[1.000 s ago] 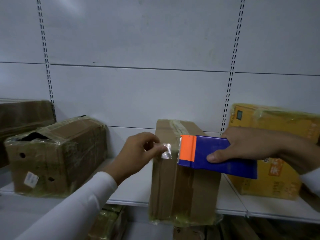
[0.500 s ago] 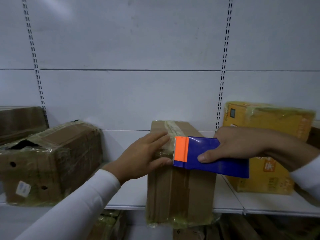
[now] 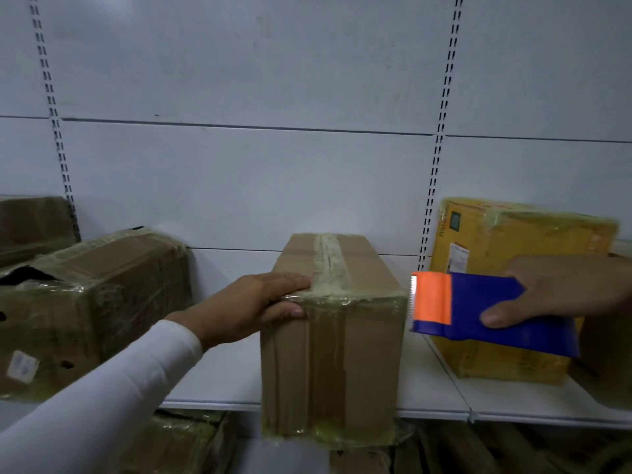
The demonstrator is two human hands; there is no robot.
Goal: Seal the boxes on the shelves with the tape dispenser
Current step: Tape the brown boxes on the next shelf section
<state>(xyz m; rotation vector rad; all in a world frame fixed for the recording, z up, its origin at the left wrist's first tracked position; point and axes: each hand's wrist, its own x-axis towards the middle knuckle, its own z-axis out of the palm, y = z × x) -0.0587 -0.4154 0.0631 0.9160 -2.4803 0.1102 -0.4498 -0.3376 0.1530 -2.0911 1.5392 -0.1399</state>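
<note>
A tall brown cardboard box [image 3: 345, 343] stands on the white shelf [image 3: 427, 401], its front overhanging the edge. Tape runs along its top seam and across its top front edge. My left hand [image 3: 253, 302] lies flat on the box's top left corner, fingers straight on top and thumb against the front face, pressing the tape end down. My right hand [image 3: 561, 289] grips a blue tape dispenser [image 3: 485, 313] with an orange head and toothed blade, held just right of the box, apart from it.
A crumpled brown box [image 3: 92, 302] wrapped in tape sits to the left with a torn hole on top. A yellow box [image 3: 506, 268] stands at the right behind the dispenser. More boxes lie on the lower shelf. Slotted uprights run up the white back panel.
My left hand went from pinching the loose tape end to pressing it flat on the box corner. The dispenser moved right across the box's top front edge, leaving tape on it.
</note>
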